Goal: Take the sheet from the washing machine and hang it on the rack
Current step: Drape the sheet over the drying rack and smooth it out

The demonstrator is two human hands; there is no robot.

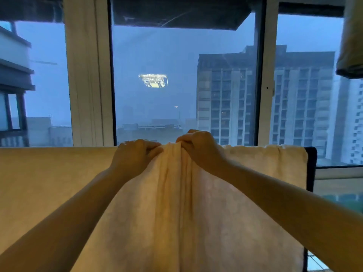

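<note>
Head view, one frame, items as I logged them.

Sheet [196, 203]: one, pale cream. It was draped over a horizontal line at about mid-height, and I could not see the rack beneath it. It hung flat to the left and to the right. In the middle it was bunched into several vertical folds that ran down to the bottom edge of the view.

Hands: two, both bare, with both forearms reaching in from the lower corners. My left hand [135, 154] lay on the top edge of the sheet just left of the bunch, with its fingers curled down onto the cloth. It was grasping the fabric at the fold. My right hand [198, 146] sat just right of the bunch with its fingers clenched around a pinch of the gathered cloth. The two hands were close together, with only the ridge of folds between them.

Dark edge [311, 167]: one, a narrow dark vertical strip beside the sheet's right border. I could not tell what it was.

Window [184, 75]: one glazed wall with three panes counted, divided by pale frames.

Curtain [86, 75]: one, pale, gathered upright against the left frame.

Light reflection [153, 81]: one bright rectangular patch in the middle pane.

Tower block [225, 99]: one large grey block beyond the glass, with further buildings hazy at both sides.

Hanging cloth [351, 42]: one piece at the upper right corner, cut off by the frame.
</note>
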